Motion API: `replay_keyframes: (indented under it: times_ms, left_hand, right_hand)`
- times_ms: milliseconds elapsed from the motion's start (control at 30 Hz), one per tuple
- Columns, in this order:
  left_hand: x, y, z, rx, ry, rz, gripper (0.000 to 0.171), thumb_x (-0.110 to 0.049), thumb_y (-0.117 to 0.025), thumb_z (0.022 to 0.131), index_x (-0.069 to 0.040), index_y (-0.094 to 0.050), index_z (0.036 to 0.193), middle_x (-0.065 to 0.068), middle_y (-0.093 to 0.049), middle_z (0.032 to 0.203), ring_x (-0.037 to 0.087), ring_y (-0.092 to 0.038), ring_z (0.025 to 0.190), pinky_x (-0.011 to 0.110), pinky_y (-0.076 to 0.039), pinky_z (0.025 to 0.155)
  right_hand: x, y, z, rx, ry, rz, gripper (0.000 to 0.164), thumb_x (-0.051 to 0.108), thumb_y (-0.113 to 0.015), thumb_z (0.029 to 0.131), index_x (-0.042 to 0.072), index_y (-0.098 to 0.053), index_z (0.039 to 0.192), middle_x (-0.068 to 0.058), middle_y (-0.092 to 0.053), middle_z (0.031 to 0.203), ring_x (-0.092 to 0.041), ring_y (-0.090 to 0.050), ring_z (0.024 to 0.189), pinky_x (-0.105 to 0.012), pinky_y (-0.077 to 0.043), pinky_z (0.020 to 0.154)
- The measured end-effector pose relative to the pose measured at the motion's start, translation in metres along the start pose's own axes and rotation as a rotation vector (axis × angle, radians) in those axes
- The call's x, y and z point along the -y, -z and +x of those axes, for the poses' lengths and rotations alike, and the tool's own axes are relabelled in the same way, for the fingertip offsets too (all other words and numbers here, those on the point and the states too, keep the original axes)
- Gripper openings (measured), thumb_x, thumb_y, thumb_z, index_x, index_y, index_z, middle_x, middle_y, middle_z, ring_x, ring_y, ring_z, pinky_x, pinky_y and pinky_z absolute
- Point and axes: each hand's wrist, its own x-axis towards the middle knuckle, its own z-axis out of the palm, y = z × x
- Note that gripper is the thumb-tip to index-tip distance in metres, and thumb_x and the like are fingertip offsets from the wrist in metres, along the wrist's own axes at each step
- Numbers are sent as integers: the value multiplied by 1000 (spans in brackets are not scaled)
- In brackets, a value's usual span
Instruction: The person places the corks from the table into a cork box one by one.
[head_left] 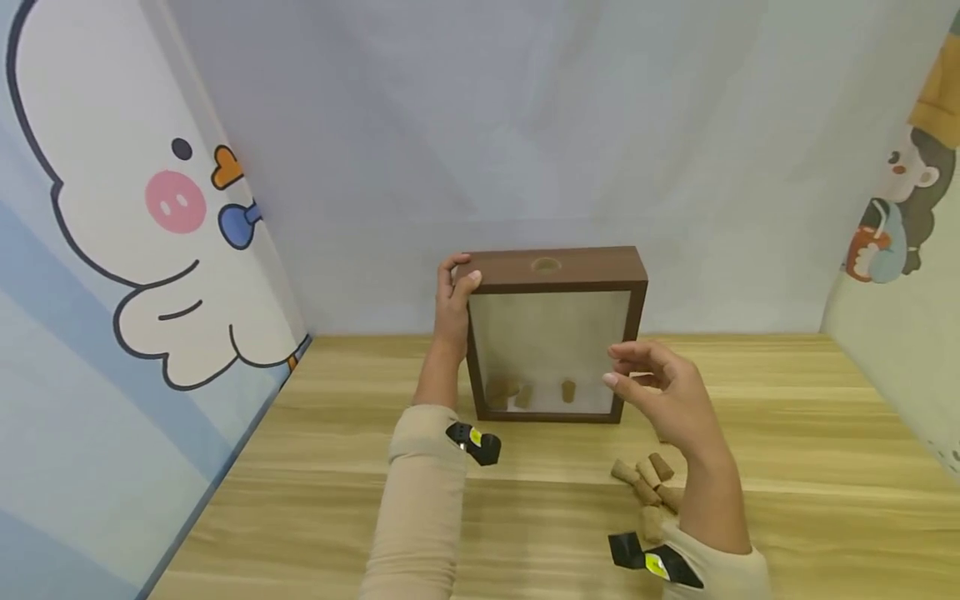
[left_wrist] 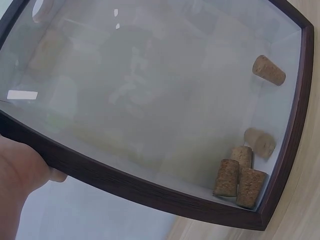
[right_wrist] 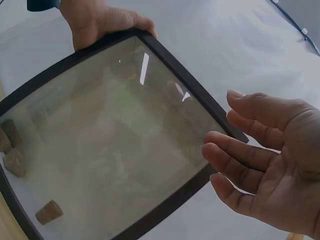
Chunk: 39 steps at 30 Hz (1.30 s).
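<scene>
A shallow dark-brown wooden box frame [head_left: 502,271] with a clear front stands upright on the table, a round hole [head_left: 546,266] in its top. My left hand [head_left: 452,307] grips its upper left corner, thumb at the front edge. Several corks lie inside at the bottom: one cork [left_wrist: 269,70] by itself, others clustered in the corner, such as this cork [left_wrist: 226,178]. My right hand [right_wrist: 270,160] is in front of the box's right side, fingers relaxed and apart from the thumb, holding nothing. In the head view, part of that hand hides the frame's right edge.
Several loose corks [head_left: 647,479] lie on the wood-grain table [head_left: 337,483] in front of the box, near the right forearm, which partly covers them. A pale cloth wall [head_left: 525,125] rises behind. Cartoon-printed panels [head_left: 97,208] stand at left and right.
</scene>
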Motion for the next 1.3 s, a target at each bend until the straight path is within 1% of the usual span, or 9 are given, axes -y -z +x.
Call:
replay_keyframes:
  times_ms: [200, 333, 533, 633, 800, 867, 967, 1100, 1300]
  left_hand:
    - [-1, 0, -1, 12, 1, 7, 45, -19, -42, 90, 1, -29, 128, 15, -20, 142, 30, -28, 123, 48, -18, 101]
    - [-2, -1, -3, 17, 19, 12, 46, -19, -42, 90, 0, -28, 129, 15, -19, 143, 32, -29, 123, 50, -17, 102]
    - [-3, 1, -3, 21, 23, 25, 50, -21, -42, 91, -1, -27, 134, 16, -17, 144, 33, -27, 125, 51, -16, 103]
    - [-3, 3, -2, 13, 19, 25, 51, -21, -43, 91, -1, -27, 135, 16, -18, 144, 32, -27, 126, 50, -16, 102]
    - [-2, 1, -2, 17, 17, 8, 52, -20, -43, 90, 0, -27, 135, 17, -17, 145, 32, -29, 124, 47, -17, 102]
    - [-2, 1, -1, 21, 13, 5, 52, -19, -42, 90, 1, -26, 135, 17, -16, 145, 32, -29, 124, 47, -16, 102]
    - [12, 2, 5, -3, 15, 12, 53, -25, -45, 88, -5, -29, 135, 13, -19, 144, 28, -30, 124, 46, -17, 102]
    - [30, 6, 13, -31, 19, 6, 54, -33, -49, 85, -12, -34, 132, 7, -23, 142, 25, -34, 120, 45, -19, 101]
    - [30, 7, 14, -29, 20, -8, 52, -30, -48, 87, -10, -34, 133, 6, -23, 143, 25, -35, 121, 44, -18, 102]
  right_hand:
    - [-24, 17, -8, -9, -45, -23, 34, 11, -65, 87, -2, -57, 118, -12, -59, 112, -15, -55, 96, -20, -44, 78]
    - [-39, 26, -13, -13, -74, -39, 36, 10, -66, 86, -3, -56, 119, -14, -57, 115, -18, -55, 98, -19, -44, 78]
    - [-61, 37, -22, 10, -188, -60, 44, 16, -66, 87, -2, -53, 125, -18, -53, 121, -27, -52, 104, -18, -44, 78]
    - [-71, 42, -26, 35, -269, -63, 50, 22, -65, 88, -1, -49, 129, -19, -50, 126, -31, -48, 110, -25, -44, 81]
    - [-91, 50, -34, 67, -366, -70, 56, 27, -64, 88, -1, -44, 133, -23, -42, 132, -38, -41, 117, -46, -39, 89]
    - [-102, 51, -36, 78, -398, -67, 58, 27, -64, 88, -2, -43, 134, -26, -38, 134, -41, -37, 120, -52, -35, 92]
    - [-118, 50, -38, 93, -435, -78, 61, 27, -65, 88, -3, -41, 135, -30, -34, 135, -46, -33, 122, -55, -32, 94]
    - [-135, 46, -39, 123, -473, -105, 64, 26, -65, 87, -5, -37, 137, -35, -33, 134, -49, -34, 120, -56, -31, 95]
    - [-149, 40, -38, 154, -485, -148, 62, 21, -65, 87, -8, -39, 135, -37, -37, 130, -48, -39, 116, -55, -34, 92]
